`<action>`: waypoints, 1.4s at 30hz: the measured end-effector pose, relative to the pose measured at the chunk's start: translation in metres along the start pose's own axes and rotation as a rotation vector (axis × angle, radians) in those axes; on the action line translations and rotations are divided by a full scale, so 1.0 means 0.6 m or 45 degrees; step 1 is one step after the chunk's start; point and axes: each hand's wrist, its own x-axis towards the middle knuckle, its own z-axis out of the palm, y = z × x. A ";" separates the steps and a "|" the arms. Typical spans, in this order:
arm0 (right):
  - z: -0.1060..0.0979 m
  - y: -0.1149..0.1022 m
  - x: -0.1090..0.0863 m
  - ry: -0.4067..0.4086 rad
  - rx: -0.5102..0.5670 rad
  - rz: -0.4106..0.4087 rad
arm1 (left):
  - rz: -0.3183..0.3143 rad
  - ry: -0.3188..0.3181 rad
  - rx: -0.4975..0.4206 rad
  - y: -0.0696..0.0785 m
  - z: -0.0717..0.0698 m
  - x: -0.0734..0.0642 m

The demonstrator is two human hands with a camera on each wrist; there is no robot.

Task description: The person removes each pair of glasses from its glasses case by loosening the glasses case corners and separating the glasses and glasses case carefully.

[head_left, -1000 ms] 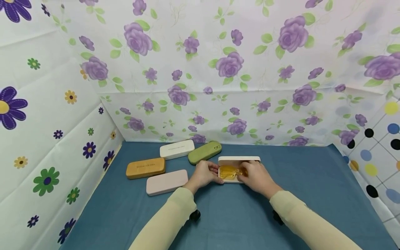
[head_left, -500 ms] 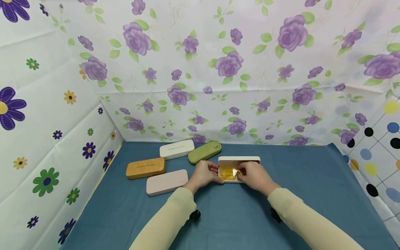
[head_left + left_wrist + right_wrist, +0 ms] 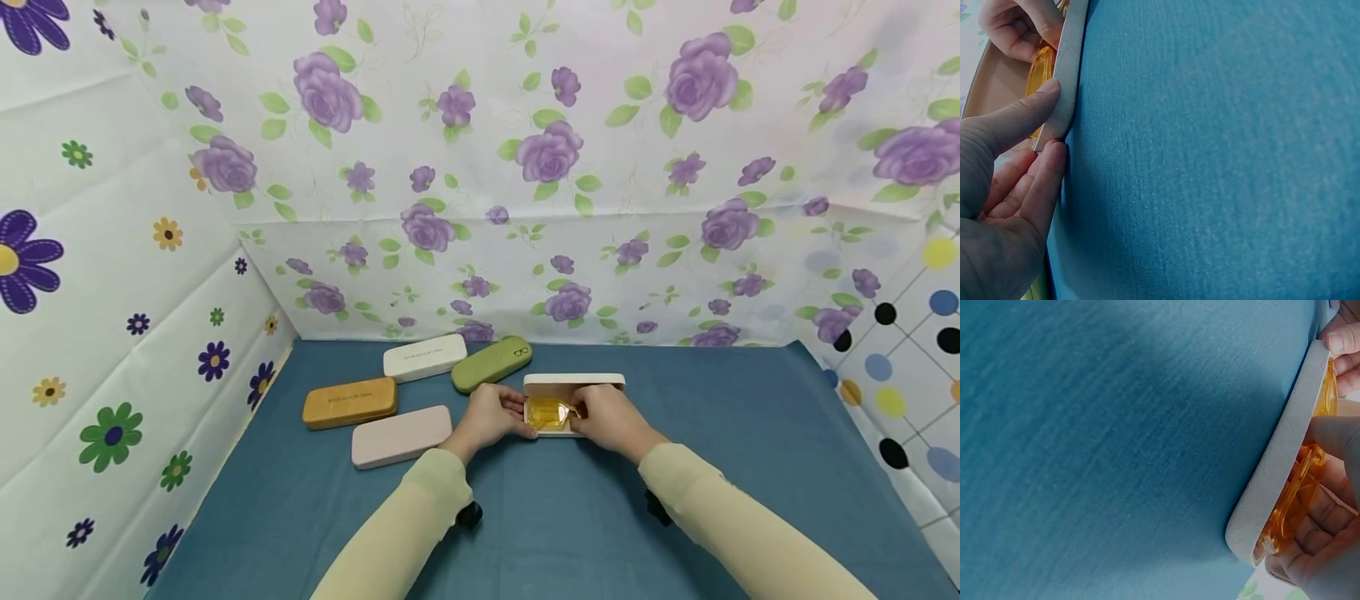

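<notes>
An opened whitish glasses case [image 3: 573, 380] lies on the blue cloth, its lid raised at the back. Inside it sit yellow-tinted glasses [image 3: 547, 412], partly covered by my right hand [image 3: 613, 417], which pinches them at their right part. My left hand [image 3: 489, 417] holds the case's left end, and in the left wrist view its thumb lies on the front wall [image 3: 1069, 69] near the corner with the fingers at the end. From the right wrist, the glasses' amber frame [image 3: 1300, 487] shows between the case wall and my right fingers.
Left of my hands lie several closed glasses cases: a pink one [image 3: 402, 437], a mustard one [image 3: 350, 403], a white one [image 3: 425, 358] and a green one [image 3: 491, 364]. Blue cloth [image 3: 750, 433] covers the table. A flowered curtain [image 3: 495, 275] hangs behind.
My right hand has shifted slightly left over the glasses, and its fingers have drawn in. The lens now shows flatter in the case. The left hand keeps its place.
</notes>
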 end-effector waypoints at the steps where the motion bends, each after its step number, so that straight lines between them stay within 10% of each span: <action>1: 0.000 0.001 0.000 -0.004 0.005 -0.005 | -0.001 0.000 0.001 -0.001 0.000 0.000; 42: -0.014 0.022 -0.012 0.000 0.153 -0.003 | 0.020 0.001 0.016 -0.006 -0.001 0.001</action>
